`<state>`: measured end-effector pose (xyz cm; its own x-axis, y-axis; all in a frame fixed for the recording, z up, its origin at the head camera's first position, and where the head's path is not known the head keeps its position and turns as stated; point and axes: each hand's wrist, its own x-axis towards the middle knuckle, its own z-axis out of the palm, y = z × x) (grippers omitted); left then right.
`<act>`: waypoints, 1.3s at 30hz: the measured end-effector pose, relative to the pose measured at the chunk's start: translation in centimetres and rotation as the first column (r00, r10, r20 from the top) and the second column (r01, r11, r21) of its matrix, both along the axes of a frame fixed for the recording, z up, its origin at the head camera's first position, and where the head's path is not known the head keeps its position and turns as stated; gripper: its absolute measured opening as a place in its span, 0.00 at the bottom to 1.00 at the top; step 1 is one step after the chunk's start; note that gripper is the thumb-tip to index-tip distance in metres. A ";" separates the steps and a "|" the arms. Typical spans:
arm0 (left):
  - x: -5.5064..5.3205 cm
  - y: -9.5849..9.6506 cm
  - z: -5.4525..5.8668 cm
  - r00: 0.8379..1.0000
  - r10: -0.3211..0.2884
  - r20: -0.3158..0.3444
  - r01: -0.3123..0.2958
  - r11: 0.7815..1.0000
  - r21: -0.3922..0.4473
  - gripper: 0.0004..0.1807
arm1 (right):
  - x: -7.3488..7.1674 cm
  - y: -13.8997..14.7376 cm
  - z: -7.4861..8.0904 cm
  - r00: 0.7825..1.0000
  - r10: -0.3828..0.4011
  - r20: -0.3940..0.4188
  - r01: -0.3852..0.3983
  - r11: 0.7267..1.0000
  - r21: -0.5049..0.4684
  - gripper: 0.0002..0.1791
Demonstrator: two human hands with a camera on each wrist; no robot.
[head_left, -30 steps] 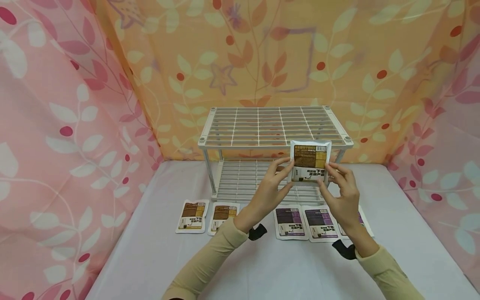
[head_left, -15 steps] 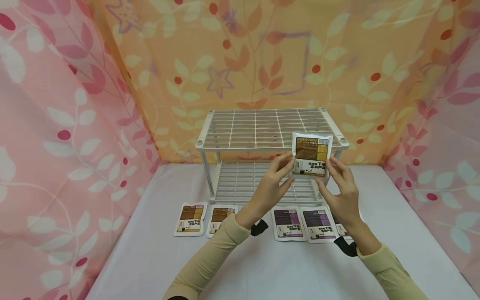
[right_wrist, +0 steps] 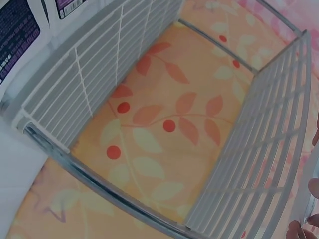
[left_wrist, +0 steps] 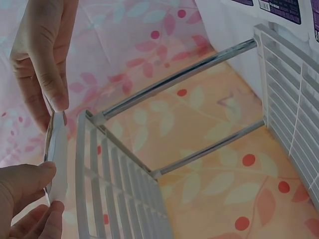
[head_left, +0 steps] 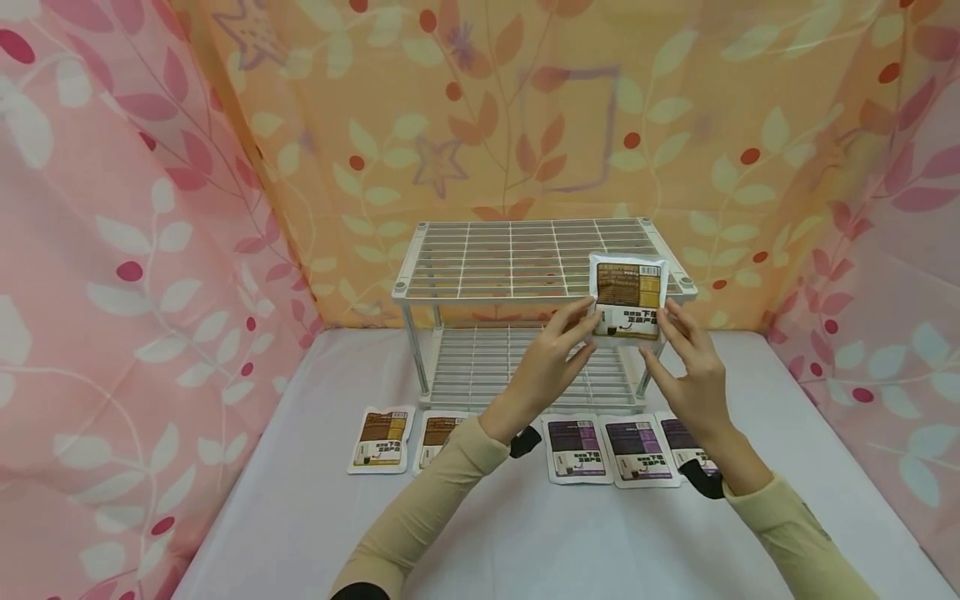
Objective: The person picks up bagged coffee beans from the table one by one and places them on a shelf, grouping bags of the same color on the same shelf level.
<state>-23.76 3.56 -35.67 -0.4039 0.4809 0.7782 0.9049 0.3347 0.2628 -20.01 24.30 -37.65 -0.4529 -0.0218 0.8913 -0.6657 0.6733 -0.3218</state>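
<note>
A white flat food pouch [head_left: 628, 292] with a brown and yellow label hangs upright in front of the right end of the rack's top shelf. My left hand [head_left: 553, 358] pinches its left edge between thumb and fingers. On the opposite edge, my right hand [head_left: 693, 379] grips it the same way. The left wrist view shows the pouch [left_wrist: 57, 154] edge-on, with fingertips at both ends and the shelf grid close beside it. Only a few fingertips [right_wrist: 313, 189] and a sliver of pouch enter the right wrist view.
A two-tier white wire rack [head_left: 480, 258] stands at the back of the white-covered table [head_left: 480, 542]. Before it lie two brown-label pouches [head_left: 381, 440], one partly behind my left forearm, and three purple-label pouches [head_left: 576, 448]. Patterned cloth [head_left: 525, 108] encloses the back and sides.
Both hands have raised the brown-label pouch slightly and shifted it a little right, up along the front of the top shelf. The pouches on the table have stayed put.
</note>
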 end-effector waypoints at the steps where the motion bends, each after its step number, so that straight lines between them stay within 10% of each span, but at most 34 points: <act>1: -0.1 0.1 0.0 1.000 0.000 0.000 0.000 1.000 -0.004 0.22 | -0.1 0.1 0.1 1.000 -0.001 -0.005 0.001 1.000 0.002 0.36; 21: -1.8 1.9 1.6 0.993 0.058 -0.107 -0.064 0.996 -0.054 0.17 | -1.2 2.3 2.3 0.999 -0.032 0.029 0.031 0.998 0.061 0.31; 39: -3.3 3.1 3.5 0.991 0.132 -0.026 -0.134 0.981 -0.143 0.15 | -3.0 3.6 4.7 0.983 -0.062 0.172 0.026 0.978 0.206 0.25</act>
